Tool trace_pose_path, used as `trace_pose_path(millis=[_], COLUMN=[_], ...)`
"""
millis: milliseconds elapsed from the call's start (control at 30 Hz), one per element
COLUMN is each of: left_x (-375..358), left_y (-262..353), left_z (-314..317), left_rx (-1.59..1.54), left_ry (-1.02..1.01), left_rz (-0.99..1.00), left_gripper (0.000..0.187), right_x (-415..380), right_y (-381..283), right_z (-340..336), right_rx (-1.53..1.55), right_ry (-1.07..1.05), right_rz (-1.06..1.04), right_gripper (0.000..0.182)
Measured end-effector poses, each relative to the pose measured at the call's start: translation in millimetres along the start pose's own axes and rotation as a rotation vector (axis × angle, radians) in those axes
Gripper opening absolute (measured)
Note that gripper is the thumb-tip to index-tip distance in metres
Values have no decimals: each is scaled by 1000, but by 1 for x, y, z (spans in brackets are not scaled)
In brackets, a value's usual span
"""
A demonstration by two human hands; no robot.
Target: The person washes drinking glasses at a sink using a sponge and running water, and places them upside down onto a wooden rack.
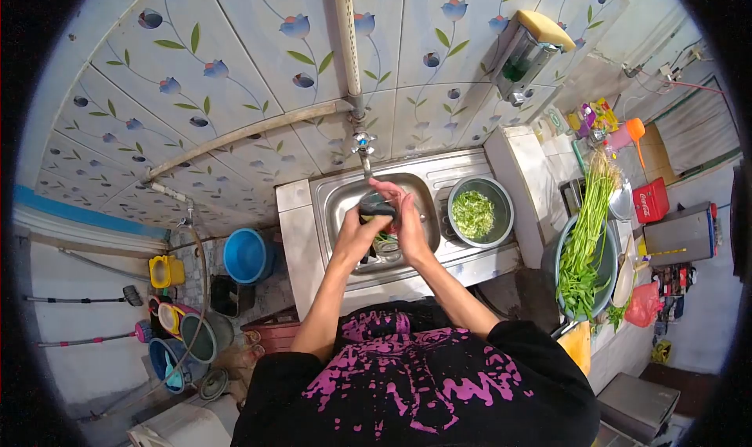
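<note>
Over the steel sink (323,204), right under the tap (363,151), I hold a small dark rounded vessel (377,205) that looks like a cup or bowl. My left hand (359,234) is closed on its near left side, the thumb lying across it. Around the far and right side curves my right hand (409,226), its fingers at the top edge close below the spout. Some green bits show in the basin beneath my hands. A grey bowl (507,216) of chopped greens (473,214) stands on the drainboard to the right.
A tiled ledge (513,169) rises right of the drainboard. Beyond it, long leafy stalks (587,235) lie across a large grey basin (608,271). A soap dispenser (523,61) hangs on the wall. Buckets, including a blue one (246,254), stand on the floor at left.
</note>
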State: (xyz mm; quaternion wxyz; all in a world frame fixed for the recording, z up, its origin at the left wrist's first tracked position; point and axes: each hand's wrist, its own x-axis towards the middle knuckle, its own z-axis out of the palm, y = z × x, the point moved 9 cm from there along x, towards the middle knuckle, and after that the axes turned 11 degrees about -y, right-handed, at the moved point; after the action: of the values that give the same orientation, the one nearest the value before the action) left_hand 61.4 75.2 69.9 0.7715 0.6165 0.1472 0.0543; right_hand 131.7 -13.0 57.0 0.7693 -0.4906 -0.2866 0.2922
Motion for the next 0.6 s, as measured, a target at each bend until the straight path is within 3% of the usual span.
trace_pose_path(millis=[100,200,267,333,400,533,600], left_x=[-12,-11,-12,-6,-2,3,-1], left_y=[-6,-21,-32,-17,-8,-7,-23], left_z=[29,30,32,19,17,10,10], left_rx=[119,145,152,183,198,66,-203], left_ry=[-213,-265,-297,-173,-120,21,167], left_rz=[-187,-219,-242,-111,-47,18,8], left_gripper=[42,43,44,36,32,42,44], right_x=[5,5,2,3,0,1,3], right_y=[0,5,-1,-14,-16,-27,-29], right_z=[-12,-1,-5,-9,-2,4,6], right_rx=[93,471,346,98,60,-27,-50], right_ry=[-51,-271,-210,-100,-82,-61,-65], right_rz=[13,198,147,34,-16,-130,-154], right_gripper=[66,67,65,62,57,44,41])
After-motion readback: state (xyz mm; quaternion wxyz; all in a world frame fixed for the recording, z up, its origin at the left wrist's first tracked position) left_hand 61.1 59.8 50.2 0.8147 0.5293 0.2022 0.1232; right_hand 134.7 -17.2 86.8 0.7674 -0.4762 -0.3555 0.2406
